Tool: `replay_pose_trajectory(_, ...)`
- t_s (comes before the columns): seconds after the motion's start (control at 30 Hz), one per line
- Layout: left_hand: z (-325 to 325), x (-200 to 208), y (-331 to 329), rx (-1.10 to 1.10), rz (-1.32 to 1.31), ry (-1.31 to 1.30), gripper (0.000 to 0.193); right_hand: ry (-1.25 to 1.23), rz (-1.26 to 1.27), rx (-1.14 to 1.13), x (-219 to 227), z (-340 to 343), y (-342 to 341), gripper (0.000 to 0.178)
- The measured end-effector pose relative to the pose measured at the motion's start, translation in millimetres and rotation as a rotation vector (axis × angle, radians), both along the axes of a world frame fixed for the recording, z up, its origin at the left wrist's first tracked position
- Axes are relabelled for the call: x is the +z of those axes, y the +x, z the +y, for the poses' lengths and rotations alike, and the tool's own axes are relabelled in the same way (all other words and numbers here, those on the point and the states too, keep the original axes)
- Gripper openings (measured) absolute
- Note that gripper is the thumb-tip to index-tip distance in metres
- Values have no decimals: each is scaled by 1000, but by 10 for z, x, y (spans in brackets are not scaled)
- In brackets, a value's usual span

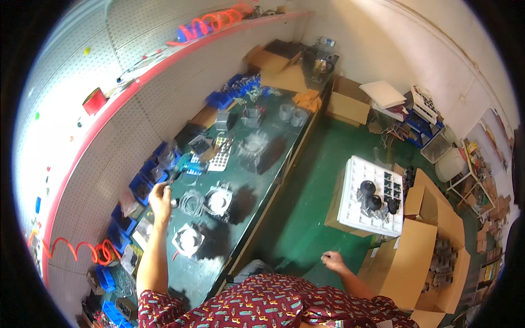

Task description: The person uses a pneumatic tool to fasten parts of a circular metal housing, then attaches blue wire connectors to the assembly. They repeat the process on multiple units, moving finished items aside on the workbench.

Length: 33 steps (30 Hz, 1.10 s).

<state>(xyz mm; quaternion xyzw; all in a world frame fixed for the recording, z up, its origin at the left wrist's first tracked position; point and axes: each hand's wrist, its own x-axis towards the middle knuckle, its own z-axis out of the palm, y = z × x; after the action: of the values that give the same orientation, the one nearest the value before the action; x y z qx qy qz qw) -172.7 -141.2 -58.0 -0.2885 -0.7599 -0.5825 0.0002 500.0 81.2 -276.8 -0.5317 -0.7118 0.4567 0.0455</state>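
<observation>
My left hand (160,202) is stretched over the green workbench (240,188), its fingers closed beside the tip of a teal power screwdriver (188,166). What the fingers hold, if anything, is too small to tell. To the right of this hand lie a coil of clear tubing (191,203) and a round metal housing with a white centre (218,201). A similar housing (188,240) sits nearer to me. My right hand (333,261) hangs over the floor, off the bench, with its fingers curled. Whatever may be in it is hidden.
Blue parts bins (141,187) line the wall side of the bench. On my right, a white foam tray (356,197) carries black parts, beside an open cardboard box (404,257) of dark parts. A red coiled hose (104,253) hangs at the left.
</observation>
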Motion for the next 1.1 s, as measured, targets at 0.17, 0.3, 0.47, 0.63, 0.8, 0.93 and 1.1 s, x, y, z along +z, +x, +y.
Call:
replay_pose_trajectory(0.17, 1687, -492, -535, -243, 2, -367, 36, -11, -52, 195, 23, 403, -233, 33)
replay_pose_trajectory(0.3, 2726, -1044, -928, -209, 154, -685, 37, -189, -341, 190, 446, 810, -89, 40)
replay_pose_trajectory(0.47, 3756, -1378, -882, -218, -83, -837, 41, -173, -472, 40, 644, 1284, 409, 35)
replay_pose_trajectory(0.63, 4016, -1950, -985, -64, 2, -1201, 35, -15, -373, -48, 948, 2082, 126, 32)
replay_pose_trajectory(0.8, 4048, -2229, -1164, 10, -169, -1211, 32, 276, -290, 183, 1511, 3638, -1265, 31)
replay_pose_trajectory(0.93, 4171, -1975, -1167, -2, -174, -1255, 57, 351, -185, 212, 1562, 4926, -2489, 25)
replay_pose_trajectory(1.1, 3858, -1459, -1150, -3, -289, -966, 55, 387, 382, 458, 1460, 6166, -4927, 16)
